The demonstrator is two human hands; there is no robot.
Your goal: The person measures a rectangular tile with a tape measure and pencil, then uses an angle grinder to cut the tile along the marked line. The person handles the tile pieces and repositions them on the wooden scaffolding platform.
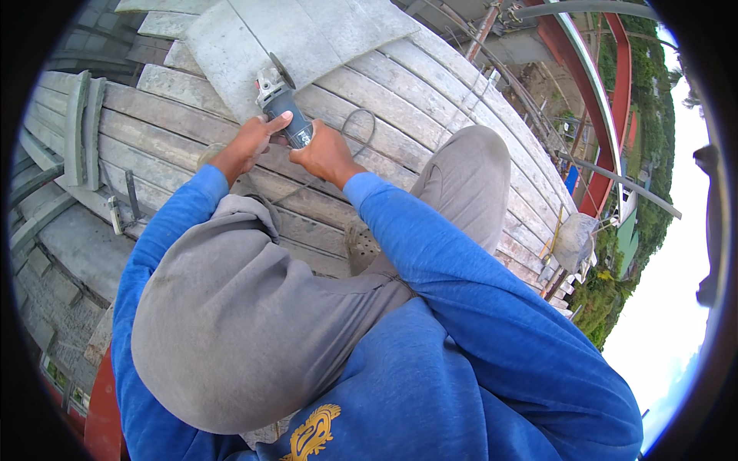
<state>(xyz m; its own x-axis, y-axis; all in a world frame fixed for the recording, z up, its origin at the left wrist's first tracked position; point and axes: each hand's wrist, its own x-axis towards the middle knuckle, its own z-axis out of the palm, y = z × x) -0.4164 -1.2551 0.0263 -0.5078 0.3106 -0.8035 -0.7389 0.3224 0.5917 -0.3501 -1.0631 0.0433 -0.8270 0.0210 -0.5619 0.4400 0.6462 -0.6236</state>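
Both my hands hold an angle grinder with a dark body, a silver head and a thin cutting disc. My left hand is closed round the left side of its body, thumb lying on top. The rear end of the body is gripped by my right hand. The disc stands on edge over a large grey sheet, close to a thin line that runs across it. Whether the disc touches the sheet I cannot tell. A dark cord loops on the planks beside my right hand.
I crouch on a platform of worn wooden planks. Two short boards lie across it at the left. A grey sack-like bundle sits at the right edge, near a metal pipe and red steel beams. Lower ground shows beyond.
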